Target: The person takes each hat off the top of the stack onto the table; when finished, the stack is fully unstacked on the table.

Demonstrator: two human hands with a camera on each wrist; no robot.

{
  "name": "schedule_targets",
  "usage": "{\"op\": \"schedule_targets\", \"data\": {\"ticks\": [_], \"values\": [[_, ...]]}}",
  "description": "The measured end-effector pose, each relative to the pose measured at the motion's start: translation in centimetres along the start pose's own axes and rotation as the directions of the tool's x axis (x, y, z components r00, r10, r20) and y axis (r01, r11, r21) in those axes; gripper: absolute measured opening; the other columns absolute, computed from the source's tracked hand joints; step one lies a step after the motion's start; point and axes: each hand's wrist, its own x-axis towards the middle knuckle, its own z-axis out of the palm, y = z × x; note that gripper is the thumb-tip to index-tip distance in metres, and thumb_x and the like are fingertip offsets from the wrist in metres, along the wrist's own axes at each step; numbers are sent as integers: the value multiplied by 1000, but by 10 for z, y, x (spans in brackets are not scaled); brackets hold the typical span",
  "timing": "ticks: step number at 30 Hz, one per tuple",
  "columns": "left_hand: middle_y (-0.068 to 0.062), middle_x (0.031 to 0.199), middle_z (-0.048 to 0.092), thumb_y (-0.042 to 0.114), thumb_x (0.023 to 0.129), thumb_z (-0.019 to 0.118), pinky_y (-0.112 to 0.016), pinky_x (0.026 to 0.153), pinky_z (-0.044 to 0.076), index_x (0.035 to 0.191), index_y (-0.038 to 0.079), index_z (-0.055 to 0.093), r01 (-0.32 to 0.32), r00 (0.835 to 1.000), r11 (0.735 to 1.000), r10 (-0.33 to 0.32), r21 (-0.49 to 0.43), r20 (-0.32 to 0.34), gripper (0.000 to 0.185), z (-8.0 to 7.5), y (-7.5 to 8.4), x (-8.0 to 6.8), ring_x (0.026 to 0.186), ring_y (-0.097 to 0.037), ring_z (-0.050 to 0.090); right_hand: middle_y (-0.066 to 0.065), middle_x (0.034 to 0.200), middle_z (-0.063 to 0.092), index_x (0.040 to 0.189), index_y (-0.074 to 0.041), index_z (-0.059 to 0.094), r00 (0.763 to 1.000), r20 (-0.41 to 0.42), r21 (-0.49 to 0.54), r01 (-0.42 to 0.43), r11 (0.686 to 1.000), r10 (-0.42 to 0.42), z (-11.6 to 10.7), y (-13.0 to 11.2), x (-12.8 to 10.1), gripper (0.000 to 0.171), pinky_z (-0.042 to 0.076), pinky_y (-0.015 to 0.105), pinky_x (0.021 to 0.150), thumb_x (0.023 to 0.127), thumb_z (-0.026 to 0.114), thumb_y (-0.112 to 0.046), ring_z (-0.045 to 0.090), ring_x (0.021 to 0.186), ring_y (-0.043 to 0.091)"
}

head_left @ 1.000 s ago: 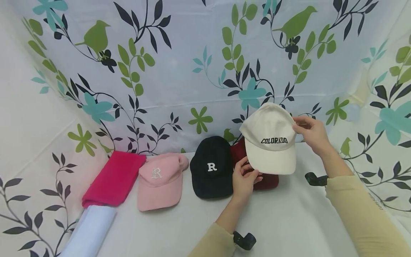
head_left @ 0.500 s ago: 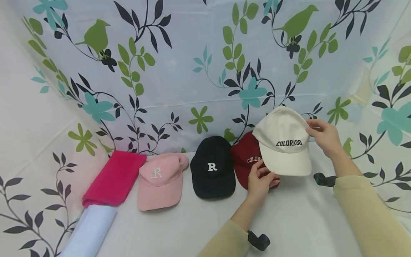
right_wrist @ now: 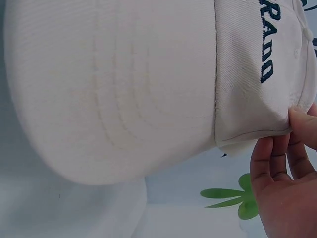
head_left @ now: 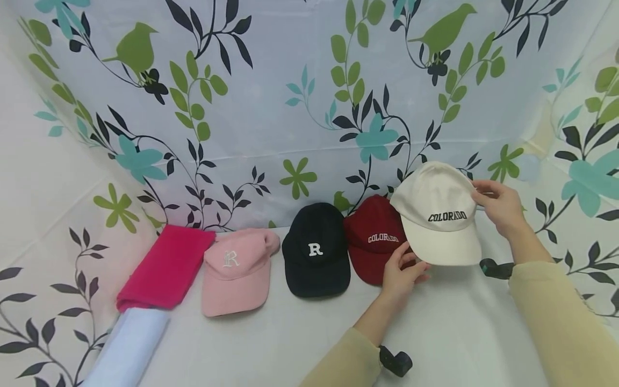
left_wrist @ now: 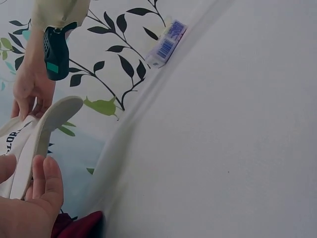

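Both hands hold a cream baseball cap [head_left: 437, 201] lettered COLORADO, its front turned to the head camera. My left hand [head_left: 401, 274] pinches the brim's left edge, thumb on top and fingers beneath in the left wrist view. On the other side my right hand [head_left: 500, 207] pinches the crown's side edge; the right wrist view shows the thumb [right_wrist: 303, 128] on the outside and the fingers under the edge. Partly behind the cream cap and left hand sits a dark red COLORADO cap [head_left: 369, 239].
Left of the red cap stand a black cap [head_left: 316, 274] with a white R and a pink cap [head_left: 239, 274]. Beyond them lie a folded magenta cloth [head_left: 166, 269] and a light blue cloth [head_left: 128, 346]. A printed plastic packet [left_wrist: 167, 44] lies by the side curtain.
The cream cap and both hands have moved right, from in front of the red cap, whose lettering now shows. The head view has shifted slightly.
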Motion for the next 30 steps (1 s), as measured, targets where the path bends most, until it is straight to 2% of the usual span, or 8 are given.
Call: {"op": "schedule_targets", "data": {"ticks": [8,14,19,23,26,30], "values": [[-4,103,64,-13,87,69,-37,74,61,139,9,56,29,1000,1000,-29,7,-7,58,9,-10,7,85,-20,71,19,135,45,150,-1,44,999,-11,3,-47,999,47,-10,11,-1,54,36,62,109,107,50,-33,41,133,45],[-5,106,65,-11,89,69,-41,79,61,139,12,56,84,994,996,-82,-28,69,56,13,-16,9,89,-22,71,22,139,43,150,0,43,998,-23,-24,-67,997,67,-18,21,-3,54,39,60,107,107,49,-33,42,132,45],[-8,110,63,-11,91,66,-44,83,60,142,12,53,148,984,987,-140,-67,115,58,14,-20,11,92,-22,70,17,133,47,149,0,44,995,-29,-25,-96,995,95,-17,29,1,51,46,46,99,107,49,-29,48,122,33],[-8,110,63,-10,90,66,-43,82,60,143,12,52,184,979,981,-177,-61,101,59,14,-26,11,91,-21,69,16,129,49,146,2,47,993,-28,-23,-119,993,118,-11,40,4,49,45,47,98,107,49,-26,49,116,28],[-8,108,64,-10,89,67,-42,80,60,143,11,52,200,978,978,-196,-54,71,59,13,-33,12,89,-22,69,21,132,48,145,5,47,991,-32,-29,-127,991,126,-6,51,4,46,43,53,100,107,49,-22,48,119,34],[-9,108,63,-10,89,67,-42,80,60,144,9,51,217,975,974,-214,-64,57,60,14,-38,13,89,-23,69,26,137,46,146,5,45,989,-37,-38,-148,988,146,-1,62,3,46,43,54,100,108,47,-20,47,124,41]]}}
